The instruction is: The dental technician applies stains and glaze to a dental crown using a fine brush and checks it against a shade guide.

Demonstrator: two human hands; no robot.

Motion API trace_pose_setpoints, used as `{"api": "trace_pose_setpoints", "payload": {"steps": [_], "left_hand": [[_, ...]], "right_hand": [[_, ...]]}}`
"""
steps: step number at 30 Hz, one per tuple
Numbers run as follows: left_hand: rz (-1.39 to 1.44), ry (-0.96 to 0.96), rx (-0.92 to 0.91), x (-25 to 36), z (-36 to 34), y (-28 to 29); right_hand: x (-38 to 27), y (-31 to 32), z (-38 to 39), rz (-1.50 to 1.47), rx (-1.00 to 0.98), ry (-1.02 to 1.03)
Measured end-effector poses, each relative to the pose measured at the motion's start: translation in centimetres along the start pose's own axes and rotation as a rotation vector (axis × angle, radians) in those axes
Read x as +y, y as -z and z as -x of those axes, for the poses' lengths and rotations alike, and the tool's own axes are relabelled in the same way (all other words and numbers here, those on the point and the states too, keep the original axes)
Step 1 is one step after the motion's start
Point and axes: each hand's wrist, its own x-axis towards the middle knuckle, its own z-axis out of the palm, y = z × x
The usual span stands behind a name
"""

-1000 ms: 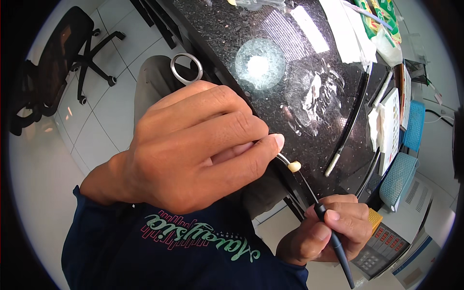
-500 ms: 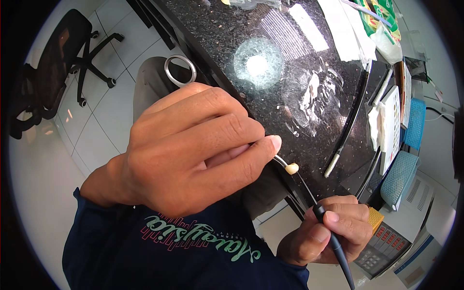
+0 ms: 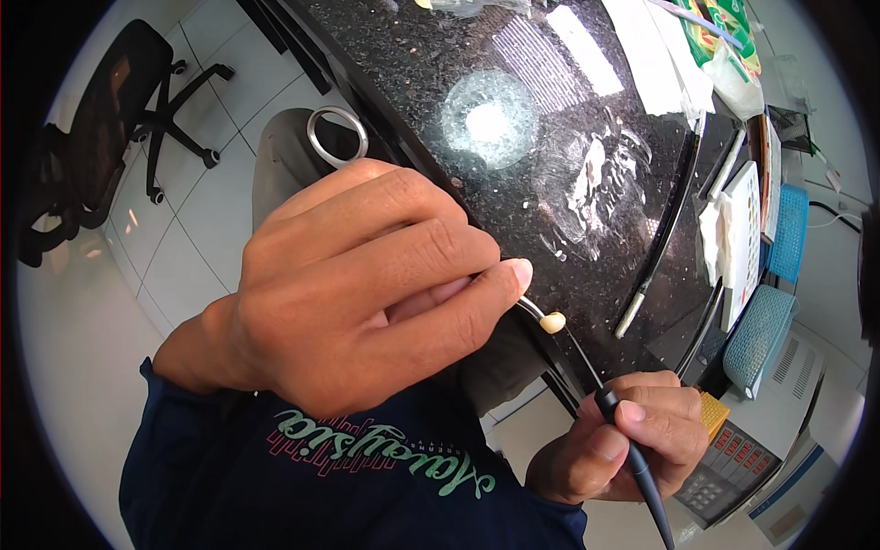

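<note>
Just right of centre in the frame, a small, glossy, cream-coloured rounded piece [image 3: 552, 323] sits at the tip of a curved silver metal tool [image 3: 531, 309], gripped in the closed fingers of the left hand [image 3: 367, 284]. Lower right, the right hand [image 3: 665, 429] pinches a slim, dark-handled, fine-tipped tool [image 3: 646, 477] pointing at the piece. Fine surface work seems in hand, calling for steady, light contact.

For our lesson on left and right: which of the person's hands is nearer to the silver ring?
Left. The left hand is just below the silver ring in the picture; the right hand is well off to its lower right.
</note>
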Motion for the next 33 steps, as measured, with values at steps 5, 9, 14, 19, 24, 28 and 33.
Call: {"api": "trace_pose_setpoints", "payload": {"steps": [5,9,14,19,24,28,33], "left_hand": [[-0.002,0.003,0.019,0.1,0.0,-0.1],[0.014,0.003,0.021,0.0,0.0,-0.1],[0.009,0.016,0.001,0.2,-0.1,0.0],[0.002,0.013,-0.003,0.2,0.0,0.0],[0.001,0.011,-0.006,0.2,-0.2,0.1],[0.004,0.010,-0.014,0.1,-0.2,0.1],[0.008,0.025,-0.016,0.3,-0.1,0.3]], "right_hand": [[0.0,0.1,0.0,0.026,-0.013,0.016],[-0.1,0.0,0.1,0.017,0.019,-0.016],[0.3,0.0,0.0,-0.022,0.021,0.022],[0.3,0.6,-0.1,-0.040,-0.047,0.016],[0.4,0.7,-0.1,-0.039,-0.114,0.018],[0.0,-0.2,0.2,0.025,0.024,0.003],[0.0,-0.2,0.1,-0.012,0.032,0.015]]}}
